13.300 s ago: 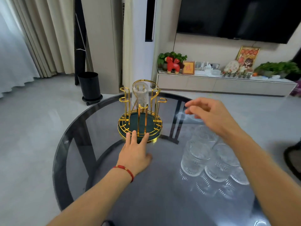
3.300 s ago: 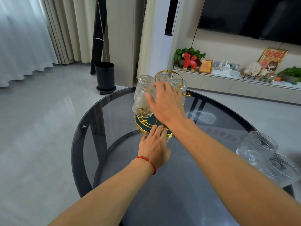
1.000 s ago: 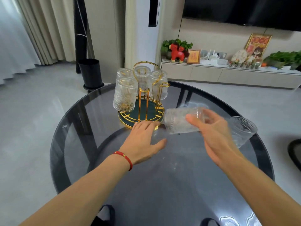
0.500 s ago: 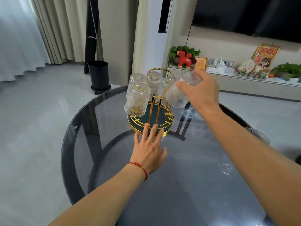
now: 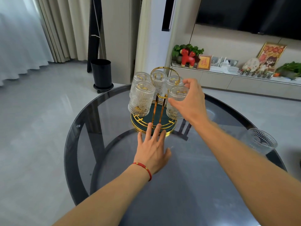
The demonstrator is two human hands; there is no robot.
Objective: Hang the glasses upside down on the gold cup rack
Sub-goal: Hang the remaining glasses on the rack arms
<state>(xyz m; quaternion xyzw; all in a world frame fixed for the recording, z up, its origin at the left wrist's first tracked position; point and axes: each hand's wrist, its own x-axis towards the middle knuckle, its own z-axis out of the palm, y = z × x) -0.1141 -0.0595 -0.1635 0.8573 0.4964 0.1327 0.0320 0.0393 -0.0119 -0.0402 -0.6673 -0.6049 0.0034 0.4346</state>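
The gold cup rack (image 5: 153, 126) with a dark green base stands at the far middle of the round glass table (image 5: 101, 144). Several ribbed clear glasses hang on it upside down; the nearest on the left is a glass (image 5: 141, 98). My right hand (image 5: 190, 101) grips another upside-down glass (image 5: 176, 97) on the rack's right front peg. My left hand (image 5: 153, 147) lies flat on the table with its fingers spread, its fingertips touching the rack's base rim. One more glass (image 5: 260, 141) stands upright near the table's right edge.
Beyond the table are a black bin (image 5: 101, 74) on the grey floor, curtains at left, and a low TV cabinet (image 5: 236, 82) with plants and ornaments. The table's near half holds only my forearms.
My right hand has turned the glass fully upside down and lowered it onto the rack's right front peg. My left hand stays at the rack's base.
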